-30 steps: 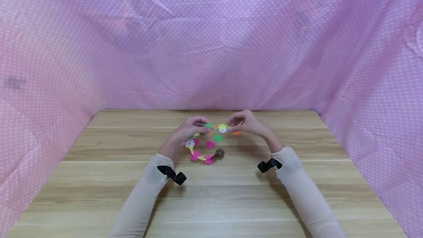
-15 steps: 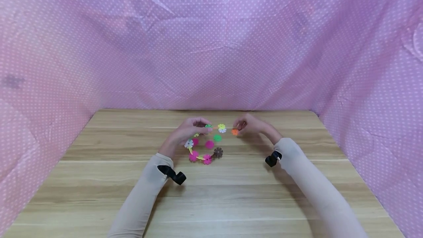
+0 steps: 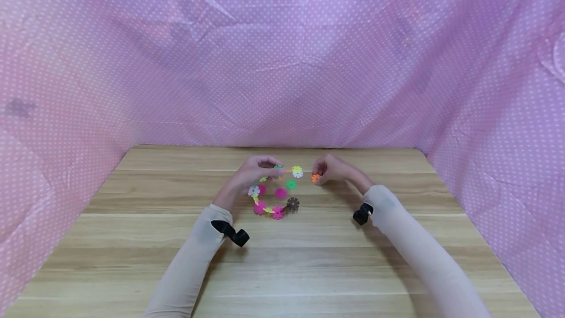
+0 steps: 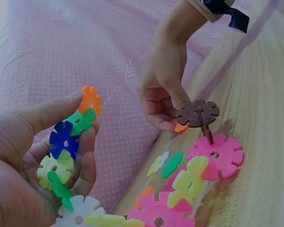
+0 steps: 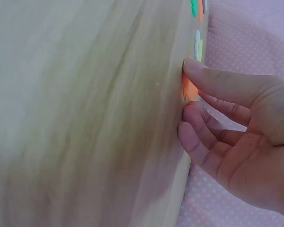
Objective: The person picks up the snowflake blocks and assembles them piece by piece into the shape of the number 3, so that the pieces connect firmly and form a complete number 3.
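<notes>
A curved chain of interlocking flower-shaped plastic discs hangs from my left hand. Thumb and fingers pinch it near its orange end disc, with green, blue and yellow discs close below. White, yellow and pink pieces follow, and a brown disc forms the other end. To the right, my right hand has its thumb and fingertips on a single orange disc at the tabletop. In the right wrist view the fingers partly cover that disc.
Between the hands lie loose discs: a yellow one against a white one, a green one and a pink one. The wooden table ends at a pink dotted cloth behind.
My right hand has come down from beside the yellow and white discs, shifted slightly right, and taken the orange disc between its fingers. The left hand and its chain have hardly moved.
</notes>
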